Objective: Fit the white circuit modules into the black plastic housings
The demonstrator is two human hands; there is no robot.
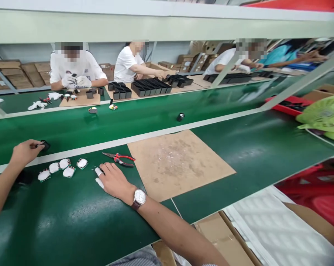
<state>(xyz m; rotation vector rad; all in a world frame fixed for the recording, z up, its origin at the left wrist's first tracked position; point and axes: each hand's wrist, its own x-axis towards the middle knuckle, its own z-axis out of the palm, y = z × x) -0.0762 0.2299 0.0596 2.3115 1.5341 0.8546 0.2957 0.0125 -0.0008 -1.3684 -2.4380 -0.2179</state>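
On the left, my left hand (25, 152) pinches a small black plastic case (45, 145) over the near edge of the green conveyor belt. My right hand (113, 178) rests on the green bench, its thumb and index finger apart in white finger covers. Thin dark wire-like bits show by the index fingertip; what they belong to is unclear. Between the hands lie several small circuit boards (68, 172) topped with round white pads. Just beyond my right fingers are red-handled pliers (119, 159), jaws pointing left. Right of them lies a stained cardboard sheet (180, 162).
On the conveyor belt (144, 120) stand a black case (180, 117) and two small assemblies. Across it, several people work beside rows of black cases (151, 87). A green fan (324, 116) and red tray (287, 105) are at right. A white-green beam (155, 29) spans overhead.
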